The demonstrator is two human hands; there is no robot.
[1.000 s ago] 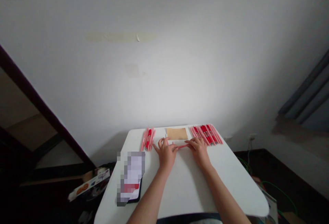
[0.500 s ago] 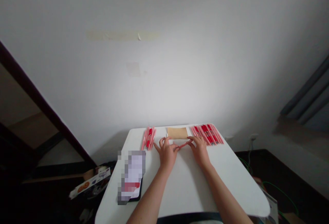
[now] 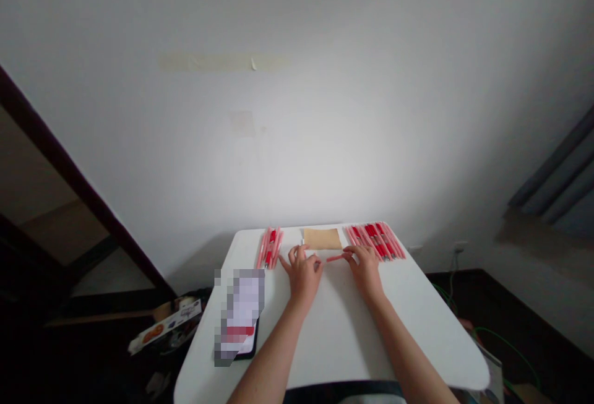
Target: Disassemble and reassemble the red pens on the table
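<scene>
From the table (image 3: 338,342)'s middle, your right hand (image 3: 365,266) pinches a pink pen (image 3: 334,258) at twelve o'clock; your left hand (image 3: 304,273) curls beside its other end, grip unclear. Left-side pens (image 3: 270,248) lie at eleven, right-side pens (image 3: 375,241) at one.

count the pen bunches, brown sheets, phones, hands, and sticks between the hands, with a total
Pen bunches: 2 (left bunch, right bunch)
Brown sheet: 1
Phone: 1
Hands: 2 (left hand, right hand)
Pink stick: 1
Total: 7
</scene>
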